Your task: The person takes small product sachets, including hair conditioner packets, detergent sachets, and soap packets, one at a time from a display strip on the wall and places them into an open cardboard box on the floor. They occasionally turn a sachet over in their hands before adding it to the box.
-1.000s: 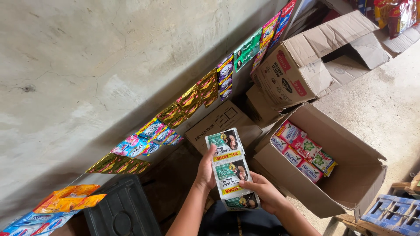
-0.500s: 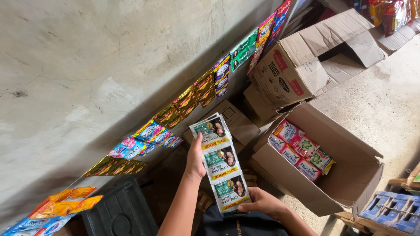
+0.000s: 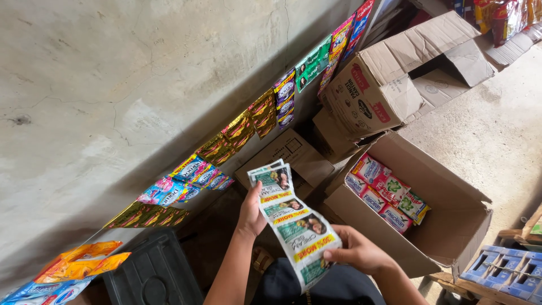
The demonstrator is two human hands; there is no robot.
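Close by, the person's right hand (image 3: 361, 252) pinches the low end of a long strip of green and white sachets (image 3: 292, 223), and the left hand (image 3: 251, 212) grips the strip higher up, so it hangs stretched between both hands in front of the wall. This strip is not on the wall yet. Just past it, many other strips are already up: the hanging packets (image 3: 248, 127) run in a slanted row along the grey wall (image 3: 113, 85), orange and blue ones low on the left, then yellow, gold, purple, green and pink farther up. I think a good part of the hanging is done, but the open cardboard box (image 3: 451, 226) on the right holds more bundles of sachets (image 3: 387, 192). Room is tight: a dark plastic crate (image 3: 152, 277) sits below on the left, a flat closed box (image 3: 293, 155) stands right under the row, and bigger open boxes (image 3: 395, 79) crowd the far corner. The bare concrete floor (image 3: 497, 141) on the right is the only open space.
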